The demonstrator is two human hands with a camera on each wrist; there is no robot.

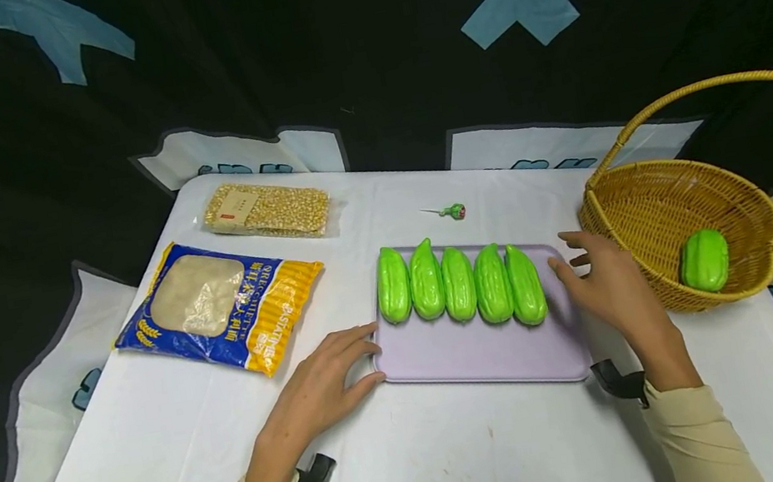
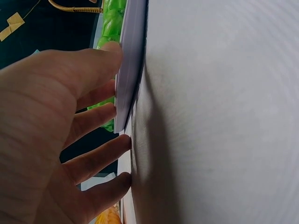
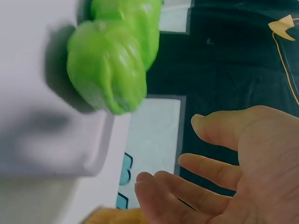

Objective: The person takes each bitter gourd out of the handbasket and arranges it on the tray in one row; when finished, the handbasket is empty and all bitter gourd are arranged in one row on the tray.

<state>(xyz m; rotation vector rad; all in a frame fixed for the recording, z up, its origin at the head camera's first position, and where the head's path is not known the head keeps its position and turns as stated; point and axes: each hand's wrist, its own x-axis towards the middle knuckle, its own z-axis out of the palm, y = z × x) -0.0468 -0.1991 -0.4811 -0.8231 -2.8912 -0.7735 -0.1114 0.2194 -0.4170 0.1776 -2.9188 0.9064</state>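
Several glossy green bitter melons lie side by side along the far half of a pale purple tray. My left hand is at the tray's left edge, fingers spread and nearly straight. In the left wrist view its thumb and fingertips meet the tray rim. Over the tray's right edge hovers my right hand, fingers apart and holding nothing. The right wrist view shows this hand separated from the nearest bitter melon.
Right of the tray stands a wicker basket with a tall handle and one green piece inside. A blue-and-yellow pasta bag and a pack of yellow kernels lie at left. Behind the tray is a small green-and-red item with a thin spike.
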